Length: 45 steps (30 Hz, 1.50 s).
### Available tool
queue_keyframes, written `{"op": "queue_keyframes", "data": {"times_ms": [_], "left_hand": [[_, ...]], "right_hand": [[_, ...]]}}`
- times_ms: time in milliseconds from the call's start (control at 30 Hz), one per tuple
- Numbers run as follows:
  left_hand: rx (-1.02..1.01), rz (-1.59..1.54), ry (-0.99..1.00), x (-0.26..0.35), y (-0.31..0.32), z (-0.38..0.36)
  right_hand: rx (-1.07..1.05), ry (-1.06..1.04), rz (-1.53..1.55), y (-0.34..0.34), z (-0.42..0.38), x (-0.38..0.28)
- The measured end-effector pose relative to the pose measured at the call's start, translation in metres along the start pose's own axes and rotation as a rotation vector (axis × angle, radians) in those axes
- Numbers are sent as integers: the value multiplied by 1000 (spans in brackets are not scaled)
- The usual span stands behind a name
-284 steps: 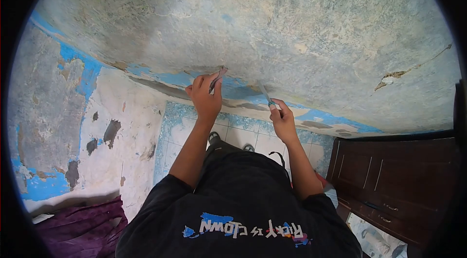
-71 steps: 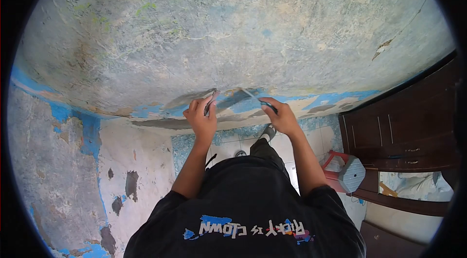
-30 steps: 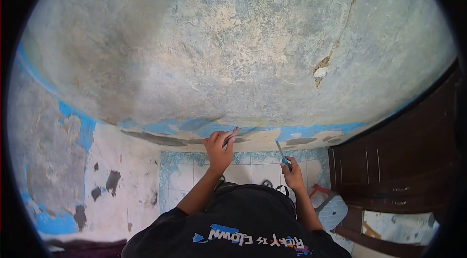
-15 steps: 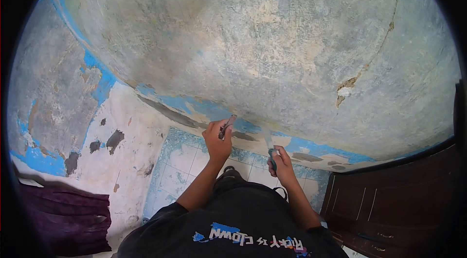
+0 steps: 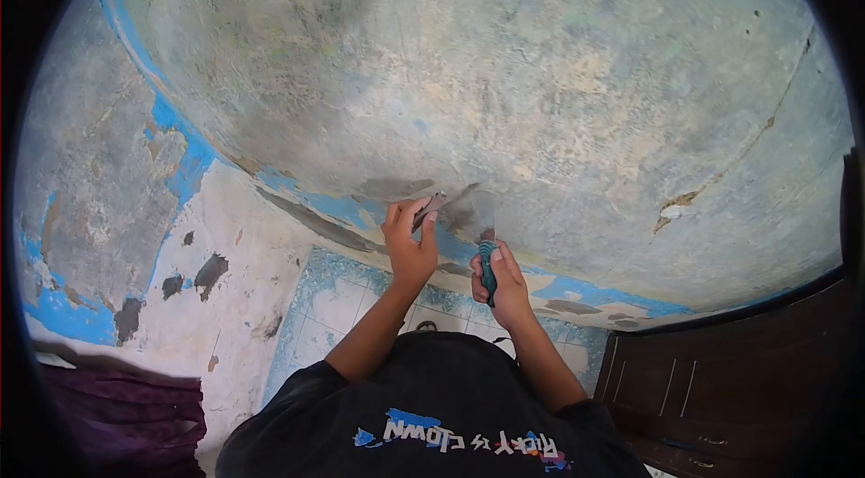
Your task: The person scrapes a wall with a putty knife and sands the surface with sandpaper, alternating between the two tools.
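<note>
My left hand (image 5: 410, 245) is closed around a small dark tool with a greyish flat end (image 5: 431, 210), held near the lower part of the wall (image 5: 541, 109). My right hand (image 5: 505, 284) grips the green handle of a scraper (image 5: 487, 271), whose pale, wide blade points up at the wall. Between and beside the two tools, dark grey smudges (image 5: 464, 208) mark the wall's surface. Whether either tool touches the wall is hard to tell.
A cracked line with a chipped hole (image 5: 676, 206) runs down the wall at right. Dark wooden furniture (image 5: 721, 370) stands at lower right, a purple cloth (image 5: 117, 415) hangs at lower left, and paint-speckled tiles (image 5: 329, 307) cover the floor.
My right hand and the scraper have moved up and slightly left, closer to my left hand. My left hand has shifted slightly up and right. Dark smudges now show on the wall.
</note>
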<state>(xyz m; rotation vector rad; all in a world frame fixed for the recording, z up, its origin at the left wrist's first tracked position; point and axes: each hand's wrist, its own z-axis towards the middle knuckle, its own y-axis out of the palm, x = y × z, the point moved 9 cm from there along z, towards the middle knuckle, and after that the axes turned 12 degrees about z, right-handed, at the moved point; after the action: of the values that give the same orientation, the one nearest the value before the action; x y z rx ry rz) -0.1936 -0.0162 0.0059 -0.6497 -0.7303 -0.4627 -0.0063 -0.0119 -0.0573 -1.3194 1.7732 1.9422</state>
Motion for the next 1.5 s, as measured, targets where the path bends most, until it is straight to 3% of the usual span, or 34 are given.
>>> {"op": "queue_keyframes", "data": {"times_ms": [133,433,800,1100,1500], "left_hand": [[-9,26,70,-12,-8,16],[-63,22,95,-35,-9,23],[-139,81,131,-44,-3,21],[-81,54,166,-48,-8,35],[-99,-83,67,-51,-1,37]], "right_hand": [[-16,-32,88,9,10,25],[160,-120,33,-1,29,40],[181,-178,28,-6,36,47],[185,-203,-11,-5,37,47],[212,-219,-42,-5,37,46]]}}
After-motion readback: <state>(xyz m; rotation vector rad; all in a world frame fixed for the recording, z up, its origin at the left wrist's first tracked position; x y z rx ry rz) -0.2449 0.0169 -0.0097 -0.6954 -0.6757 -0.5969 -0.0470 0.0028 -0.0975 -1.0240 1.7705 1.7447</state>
